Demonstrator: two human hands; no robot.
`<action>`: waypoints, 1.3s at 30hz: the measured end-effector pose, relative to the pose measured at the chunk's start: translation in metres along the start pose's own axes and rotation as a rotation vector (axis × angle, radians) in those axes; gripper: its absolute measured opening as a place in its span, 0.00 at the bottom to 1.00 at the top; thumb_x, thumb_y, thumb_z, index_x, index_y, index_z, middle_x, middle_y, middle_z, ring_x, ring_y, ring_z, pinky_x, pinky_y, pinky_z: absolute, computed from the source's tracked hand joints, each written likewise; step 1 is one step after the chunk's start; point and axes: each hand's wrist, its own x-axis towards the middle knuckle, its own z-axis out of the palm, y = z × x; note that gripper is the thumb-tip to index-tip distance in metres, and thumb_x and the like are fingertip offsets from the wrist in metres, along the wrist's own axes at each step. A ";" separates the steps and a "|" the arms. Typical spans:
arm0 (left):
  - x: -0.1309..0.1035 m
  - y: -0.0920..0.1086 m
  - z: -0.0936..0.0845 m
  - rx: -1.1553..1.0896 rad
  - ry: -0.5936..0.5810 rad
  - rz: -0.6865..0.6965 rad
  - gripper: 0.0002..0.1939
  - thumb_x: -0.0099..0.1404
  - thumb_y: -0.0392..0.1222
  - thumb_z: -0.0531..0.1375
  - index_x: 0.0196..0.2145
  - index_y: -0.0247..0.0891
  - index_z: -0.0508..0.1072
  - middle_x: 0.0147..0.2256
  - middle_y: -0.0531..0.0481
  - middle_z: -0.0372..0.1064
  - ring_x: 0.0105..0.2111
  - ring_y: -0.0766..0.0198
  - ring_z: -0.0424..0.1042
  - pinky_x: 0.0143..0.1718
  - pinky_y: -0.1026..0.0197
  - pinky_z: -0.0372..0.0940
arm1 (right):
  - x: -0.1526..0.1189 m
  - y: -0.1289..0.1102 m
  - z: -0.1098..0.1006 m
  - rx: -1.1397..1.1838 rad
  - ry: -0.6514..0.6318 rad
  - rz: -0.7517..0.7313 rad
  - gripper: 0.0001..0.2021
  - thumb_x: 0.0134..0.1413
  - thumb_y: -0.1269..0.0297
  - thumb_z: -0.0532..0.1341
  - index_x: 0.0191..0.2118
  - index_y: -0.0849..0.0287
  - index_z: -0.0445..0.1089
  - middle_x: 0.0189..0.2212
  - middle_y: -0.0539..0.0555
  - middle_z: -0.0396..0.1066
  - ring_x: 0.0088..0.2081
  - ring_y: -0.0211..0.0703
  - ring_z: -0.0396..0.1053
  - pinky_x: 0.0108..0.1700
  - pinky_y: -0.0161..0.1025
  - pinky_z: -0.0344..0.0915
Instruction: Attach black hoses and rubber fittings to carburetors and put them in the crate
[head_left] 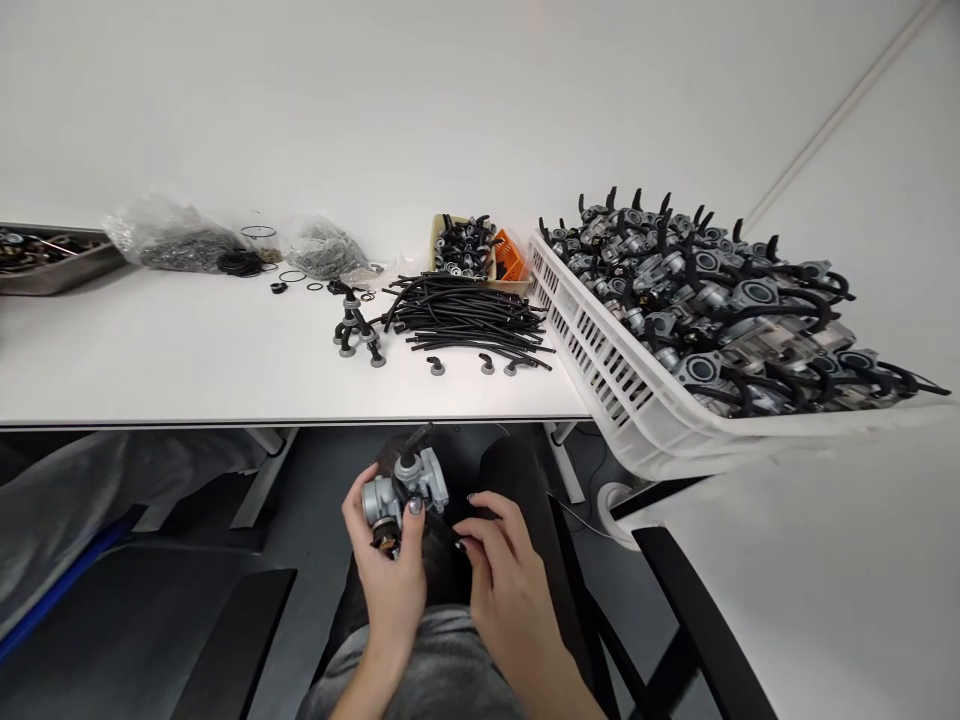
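Note:
My left hand (394,575) is wrapped round a silver carburetor (429,478), holding it above my lap with the thumb across its front. A short black rubber elbow (417,440) sticks up from the carburetor's top. At its lower left, a dark round part with a brass-coloured centre (387,538) shows. Just right of the carburetor is my right hand (501,565), its thumb and a finger pinched together and the index finger held a little apart. Whatever lies between those fingertips is lost against the dark trousers.
On the white table (187,360) lie black hoses (472,318), rubber elbows with grey caps (360,335) and bags of small parts (322,248). A yellow bin (436,240) stands behind. The white basket (600,360) at right is heaped with carburetors. A chair armrest (694,610) is at lower right.

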 end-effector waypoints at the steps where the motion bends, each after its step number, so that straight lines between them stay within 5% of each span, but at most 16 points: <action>1: 0.000 -0.001 0.000 -0.029 0.004 -0.002 0.28 0.61 0.57 0.61 0.56 0.45 0.63 0.50 0.46 0.65 0.44 0.58 0.69 0.41 0.62 0.62 | -0.001 0.002 0.003 0.029 0.022 -0.016 0.12 0.64 0.76 0.49 0.43 0.59 0.67 0.46 0.61 0.67 0.33 0.38 0.74 0.31 0.33 0.72; 9: -0.002 -0.017 0.002 -0.246 -0.008 -0.022 0.28 0.62 0.56 0.60 0.57 0.43 0.64 0.46 0.46 0.68 0.42 0.58 0.71 0.48 0.57 0.63 | 0.001 0.018 0.018 0.245 0.165 -0.170 0.16 0.58 0.82 0.50 0.42 0.55 0.66 0.40 0.56 0.64 0.40 0.40 0.70 0.39 0.36 0.72; 21: -0.003 -0.027 0.001 -0.293 -0.046 -0.062 0.27 0.61 0.57 0.60 0.53 0.41 0.67 0.44 0.45 0.70 0.42 0.58 0.72 0.46 0.58 0.64 | 0.008 0.013 0.013 0.351 0.169 -0.023 0.13 0.60 0.77 0.51 0.41 0.53 0.67 0.38 0.54 0.62 0.39 0.40 0.67 0.37 0.36 0.69; 25: -0.003 -0.024 0.001 -0.321 -0.054 -0.105 0.27 0.62 0.57 0.60 0.55 0.43 0.66 0.45 0.45 0.70 0.43 0.57 0.72 0.45 0.59 0.65 | 0.003 0.009 0.013 0.489 0.072 0.126 0.14 0.60 0.67 0.56 0.52 0.51 0.66 0.50 0.58 0.62 0.50 0.46 0.67 0.48 0.42 0.69; 29: -0.003 -0.023 0.002 -0.331 -0.059 -0.119 0.27 0.62 0.56 0.60 0.56 0.44 0.65 0.47 0.45 0.70 0.44 0.57 0.72 0.47 0.58 0.64 | 0.004 0.012 0.020 0.686 0.017 0.273 0.31 0.54 0.59 0.66 0.62 0.46 0.57 0.66 0.56 0.51 0.66 0.54 0.52 0.63 0.49 0.57; 34: -0.002 -0.021 0.004 -0.321 -0.103 -0.114 0.26 0.62 0.57 0.60 0.53 0.43 0.68 0.46 0.45 0.71 0.46 0.56 0.72 0.49 0.57 0.64 | 0.010 0.012 0.023 0.974 -0.081 0.348 0.29 0.57 0.59 0.64 0.63 0.48 0.57 0.60 0.57 0.66 0.60 0.51 0.64 0.61 0.47 0.62; 39: -0.002 -0.018 0.003 -0.314 -0.132 -0.126 0.25 0.61 0.57 0.61 0.52 0.42 0.68 0.45 0.45 0.71 0.44 0.55 0.72 0.49 0.55 0.64 | 0.015 0.005 0.019 0.987 0.005 0.384 0.25 0.56 0.59 0.65 0.59 0.53 0.64 0.54 0.58 0.72 0.55 0.52 0.70 0.58 0.47 0.66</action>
